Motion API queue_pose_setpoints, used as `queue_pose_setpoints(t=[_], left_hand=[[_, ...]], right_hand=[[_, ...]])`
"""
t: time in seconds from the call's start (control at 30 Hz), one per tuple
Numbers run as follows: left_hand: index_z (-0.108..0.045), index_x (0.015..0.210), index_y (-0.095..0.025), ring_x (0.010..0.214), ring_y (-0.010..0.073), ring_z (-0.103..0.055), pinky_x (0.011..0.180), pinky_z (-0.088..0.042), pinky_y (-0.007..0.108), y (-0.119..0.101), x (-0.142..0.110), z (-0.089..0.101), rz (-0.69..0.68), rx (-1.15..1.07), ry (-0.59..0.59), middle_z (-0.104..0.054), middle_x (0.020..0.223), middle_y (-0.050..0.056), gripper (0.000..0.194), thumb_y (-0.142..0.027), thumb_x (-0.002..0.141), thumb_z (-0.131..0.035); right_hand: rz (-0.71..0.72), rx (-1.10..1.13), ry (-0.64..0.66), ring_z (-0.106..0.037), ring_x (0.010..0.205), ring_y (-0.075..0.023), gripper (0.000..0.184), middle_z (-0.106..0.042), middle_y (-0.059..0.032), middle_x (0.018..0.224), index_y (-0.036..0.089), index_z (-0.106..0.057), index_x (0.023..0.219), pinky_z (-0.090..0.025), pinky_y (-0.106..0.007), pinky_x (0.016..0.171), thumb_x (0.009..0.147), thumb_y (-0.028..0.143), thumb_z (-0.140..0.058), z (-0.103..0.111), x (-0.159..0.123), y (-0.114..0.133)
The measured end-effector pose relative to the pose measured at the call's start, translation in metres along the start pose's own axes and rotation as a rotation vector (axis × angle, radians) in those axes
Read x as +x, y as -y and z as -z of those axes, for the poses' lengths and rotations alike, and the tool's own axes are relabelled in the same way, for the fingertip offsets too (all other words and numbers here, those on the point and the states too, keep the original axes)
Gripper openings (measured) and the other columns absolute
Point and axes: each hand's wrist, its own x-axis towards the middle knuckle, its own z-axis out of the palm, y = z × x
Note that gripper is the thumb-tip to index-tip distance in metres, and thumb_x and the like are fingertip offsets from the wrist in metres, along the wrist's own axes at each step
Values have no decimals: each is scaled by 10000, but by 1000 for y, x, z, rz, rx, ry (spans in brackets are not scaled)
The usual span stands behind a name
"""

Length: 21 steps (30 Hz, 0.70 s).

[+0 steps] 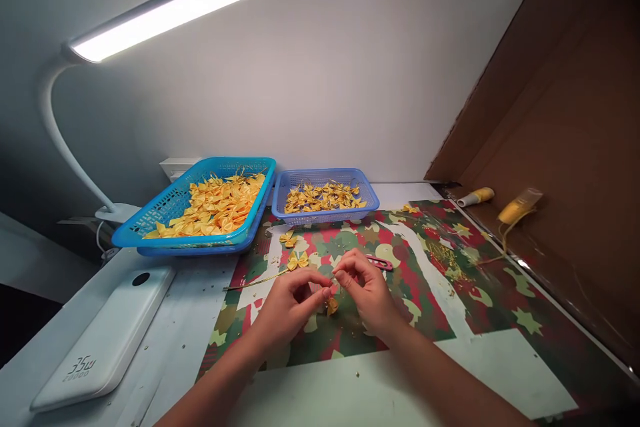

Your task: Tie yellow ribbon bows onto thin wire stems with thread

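Note:
My left hand (293, 303) and my right hand (366, 290) meet over the patterned sheet, thumb and forefinger of each pinched together, fingertips almost touching. Whatever is between them is too fine to make out. Just below the fingertips is a small gold ribbon bow (331, 307); whether it hangs from them or lies on the sheet I cannot tell. Left of the hands lie a gold bow (299, 261), with a gold cord (260, 279) stretching leftward from it, and another gold bow (289, 239). A pink-handled tool (381, 263), partly hidden, rests behind my right hand.
A turquoise basket (130, 235) of yellow ribbon pieces stands back left, beside a purple-blue basket (327, 217) of gold bows. A white power bank (105, 340) lies left, under a lamp (55, 123). Gold thread bits (445, 260) and a yellow spool (515, 208) are right, near cardboard (560, 167).

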Motion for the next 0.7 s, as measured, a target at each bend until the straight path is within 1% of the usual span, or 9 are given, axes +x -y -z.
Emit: queue_pose_setpoints(t=[0.13,0.2,0.27,0.37,0.43,0.5,0.57,0.63,0.7], left_hand=[[-667,765,-150,534,103,-491,479,-347,193,6,3,-4,129,-225,2,-606,624,6,291,-441,762,-664],[-666,752,-152,578,112,-535,507,-386,191,6,4,-5,159,-296,-38,-642,673,16,280,-431,746,-684],[-671,749,-156,584,113,-547,507,-397,188,6,3,-5,182,-319,-77,-648,674,15,275,-429,740,-691],[-674,762,-157,553,105,-534,475,-382,183,7,3,-6,231,-326,-103,-635,651,10,290,-444,730,-697],[-668,756,-156,560,106,-544,481,-392,183,8,3,-7,243,-339,-106,-636,656,12,299,-450,720,-705],[-657,747,-156,607,121,-580,513,-421,189,11,4,-9,237,-359,-110,-652,681,21,303,-452,713,-712],[-647,751,-160,650,136,-608,545,-444,198,14,4,-10,230,-366,-116,-668,705,27,307,-458,715,-707],[-640,761,-164,641,136,-610,537,-442,199,15,5,-11,239,-345,-120,-673,709,26,315,-471,725,-693],[-636,766,-163,615,130,-599,505,-422,193,16,5,-12,249,-318,-119,-674,708,28,326,-484,731,-680]], right_hand=[[-41,-83,-23,-489,749,-147,92,-530,-3,823,214,-617,848,-392,-270,687,850,299,-582,3,0,-1],[-45,-216,-44,-502,790,-159,218,-552,-7,871,223,-598,995,-405,-276,716,785,261,-647,5,-3,1],[-32,-335,-4,-524,813,-166,332,-577,-8,886,223,-576,1047,-417,-277,733,731,195,-674,5,-6,1],[-45,-391,106,-556,738,-148,195,-611,3,813,212,-584,950,-432,-258,674,780,120,-561,5,-8,-1],[-43,-430,127,-562,702,-141,154,-625,5,789,207,-582,881,-433,-256,653,803,99,-506,7,-6,-2],[-17,-561,93,-567,742,-156,124,-637,-4,806,207,-587,835,-433,-282,705,818,114,-507,13,-2,-3],[-16,-776,6,-564,848,-201,84,-649,-24,853,211,-602,848,-415,-340,791,842,172,-528,24,4,-4],[-104,-995,-56,-535,968,-270,122,-648,-59,973,205,-610,922,-394,-401,828,804,235,-612,38,9,-7],[-213,-1138,-32,-521,979,-301,128,-633,-82,997,195,-610,892,-386,-431,821,808,290,-627,49,13,-13]])
